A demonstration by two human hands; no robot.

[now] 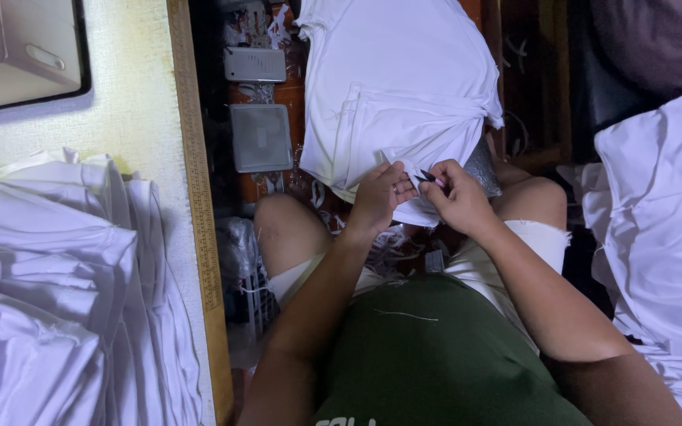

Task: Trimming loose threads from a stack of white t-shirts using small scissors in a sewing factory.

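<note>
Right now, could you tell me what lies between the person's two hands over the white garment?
In the head view, small dark snips sit between the left hand and right hand, at the edge of the white garment that both hands pinch.

Hemmed in at the pinch by the white garment (396,87) draped just beyond; crowded left of it by the heaped white shirts (49,292) and table edge (199,197); blocked right by another white pile (665,237); open only nearer, above the bare knees (294,229).
</note>
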